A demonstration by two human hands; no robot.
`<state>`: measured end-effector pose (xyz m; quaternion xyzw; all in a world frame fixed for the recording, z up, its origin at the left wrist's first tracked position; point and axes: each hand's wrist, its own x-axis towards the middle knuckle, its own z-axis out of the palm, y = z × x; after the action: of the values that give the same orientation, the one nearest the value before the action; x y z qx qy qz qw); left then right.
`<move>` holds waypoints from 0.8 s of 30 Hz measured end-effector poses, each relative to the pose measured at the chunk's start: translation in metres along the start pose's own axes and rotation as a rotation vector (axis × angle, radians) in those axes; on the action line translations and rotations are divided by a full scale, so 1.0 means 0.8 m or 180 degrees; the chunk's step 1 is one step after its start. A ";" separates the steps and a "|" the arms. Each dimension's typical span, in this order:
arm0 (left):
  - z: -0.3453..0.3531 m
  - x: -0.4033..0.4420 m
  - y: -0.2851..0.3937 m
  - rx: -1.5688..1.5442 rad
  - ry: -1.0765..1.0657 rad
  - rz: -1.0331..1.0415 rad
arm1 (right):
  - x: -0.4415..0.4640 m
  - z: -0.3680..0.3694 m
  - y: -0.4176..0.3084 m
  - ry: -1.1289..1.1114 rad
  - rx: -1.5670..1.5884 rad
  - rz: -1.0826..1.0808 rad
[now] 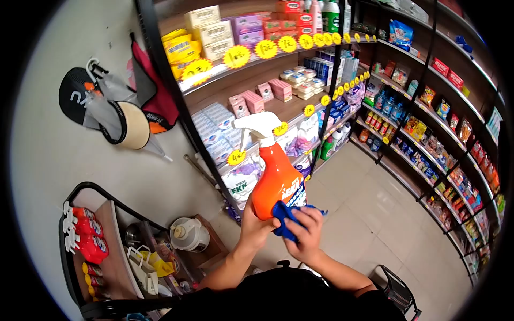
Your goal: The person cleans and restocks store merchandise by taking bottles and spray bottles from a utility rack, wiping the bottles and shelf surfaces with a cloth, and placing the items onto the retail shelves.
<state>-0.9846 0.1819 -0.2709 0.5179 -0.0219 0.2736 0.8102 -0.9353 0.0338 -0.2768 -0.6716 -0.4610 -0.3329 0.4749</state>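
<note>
An orange spray bottle point(276, 176) with a white trigger head point(258, 125) stands nearly upright in front of me, its label facing right. My left hand point(256, 227) is wrapped round its lower left side. A blue cloth point(286, 222) lies against the lower front of the bottle, below the label. My right hand point(305, 232) presses this cloth to the bottle with bent fingers. The bottle's base is hidden behind the cloth and my hands.
Ahead, a shelf point(300, 109) carries soap boxes and other packs with yellow price tags. More stocked shelves point(428, 134) curve along the right. At lower left, a rack point(115, 251) holds red spray bottles point(88, 235). A white lidded pot point(188, 234) stands nearby. Caps and visors point(131, 125) hang on the wall.
</note>
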 end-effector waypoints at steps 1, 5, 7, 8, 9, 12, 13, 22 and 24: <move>0.015 0.004 -0.011 0.0006 -0.0032 -0.0004 | 0.004 -0.013 0.005 -0.0038 -0.0159 -0.0103; 0.084 0.032 -0.045 -0.0117 -0.0220 0.0001 | 0.059 -0.071 0.074 0.0036 -0.0173 0.0399; 0.115 0.042 -0.064 0.0120 -0.0359 -0.0088 | 0.093 -0.099 0.118 0.0288 0.0042 0.0915; 0.131 0.047 -0.073 0.0122 -0.0375 -0.0094 | 0.109 -0.115 0.137 0.0319 0.0287 0.1111; 0.146 0.051 -0.080 0.0114 -0.0460 -0.0145 | 0.114 -0.127 0.167 0.0270 0.0675 0.1184; 0.176 0.068 -0.096 0.0031 -0.0683 -0.0299 | 0.111 -0.174 0.211 -0.0268 0.2943 0.2517; 0.184 0.076 -0.099 -0.0059 -0.0821 -0.0393 | 0.102 -0.183 0.222 -0.0259 0.2944 0.2498; 0.255 0.106 -0.157 0.0465 -0.0814 -0.0352 | 0.040 -0.250 0.249 0.0309 0.0165 0.1237; 0.273 0.116 -0.163 0.0712 -0.0857 -0.0271 | 0.068 -0.267 0.252 0.0130 -0.0197 0.0856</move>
<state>-0.7910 -0.0059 -0.2479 0.6372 -0.0777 0.1679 0.7482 -0.7298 -0.1763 -0.2253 -0.7348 -0.3467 -0.2939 0.5036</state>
